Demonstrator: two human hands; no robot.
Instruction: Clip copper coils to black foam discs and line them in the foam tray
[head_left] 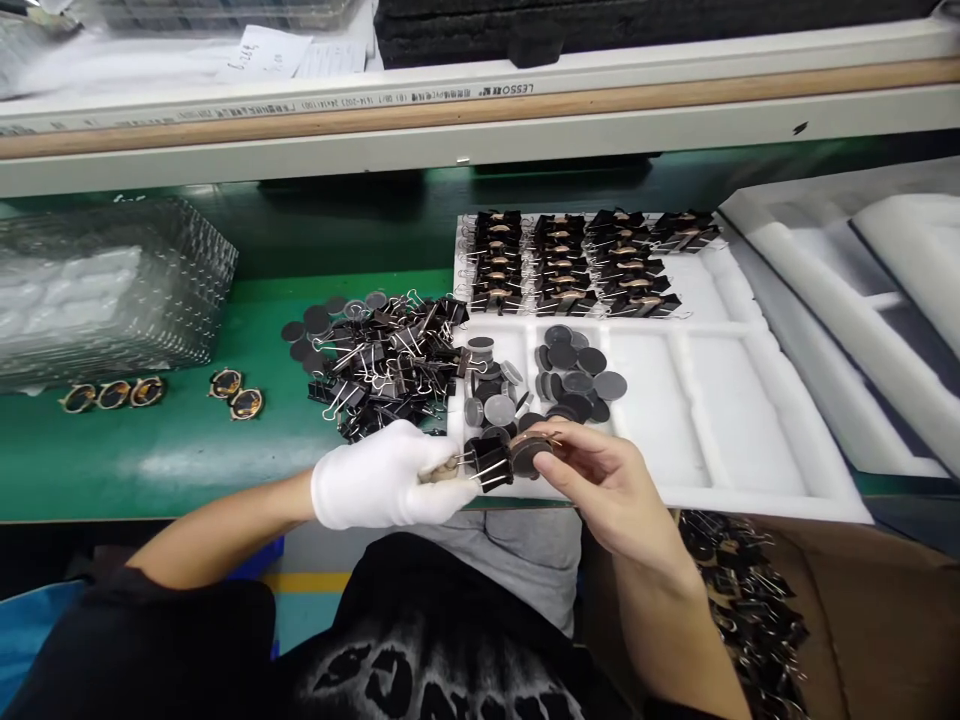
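Note:
In a white glove, my left hand [394,475] pinches a black binder clip [491,464] by its wire handles. The clip's jaw side faces a dark round disc [529,453] with a rose-gold rim, held between the thumb and fingers of my bare right hand [600,480]. Clip and disc touch or nearly touch; whether the jaws grip the rim I cannot tell. Just beyond my hands lie loose dark and grey discs [577,381] in a white foam tray [652,400]. A heap of black binder clips [390,360] sits left of the tray.
Rows of clipped round pieces [562,265] fill the tray's far part. Gold-rimmed round pieces [114,394] lie on the green table [262,470] at left, near stacked clear plastic trays [112,290]. More foam trays [885,300] stand at right. A shelf edge [480,140] runs across the back.

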